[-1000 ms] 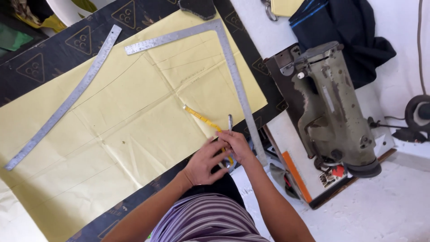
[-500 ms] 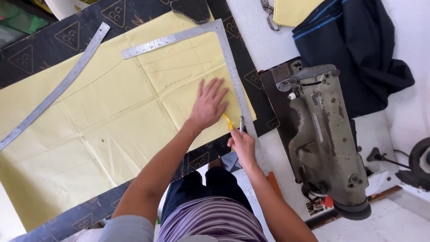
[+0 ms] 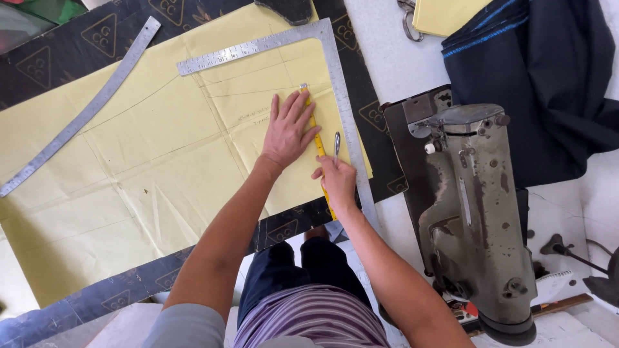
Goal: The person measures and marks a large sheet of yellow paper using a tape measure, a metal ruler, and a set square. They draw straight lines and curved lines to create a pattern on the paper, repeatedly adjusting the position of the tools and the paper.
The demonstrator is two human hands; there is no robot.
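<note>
A large sheet of yellow pattern paper (image 3: 148, 161) lies over a dark patterned cloth. My left hand (image 3: 288, 129) presses flat on the paper, fingers spread, holding down a yellow tape measure (image 3: 314, 125) that runs along the paper. My right hand (image 3: 336, 180) grips the lower part of the tape together with a pen (image 3: 336, 145) that points up. A metal L-shaped square (image 3: 335, 77) lies just right of both hands, its short arm across the top of the paper.
A long curved metal ruler (image 3: 84, 113) lies at the left. An old green sewing machine (image 3: 474, 200) stands at the right. Dark blue fabric (image 3: 541, 77) is piled at the upper right, with scissors (image 3: 407, 19) and a yellow sheet above.
My left hand slid up the paper and now pins the tape measure flat. My right hand has stretched the tape straight beside the square, still holding the pen.
</note>
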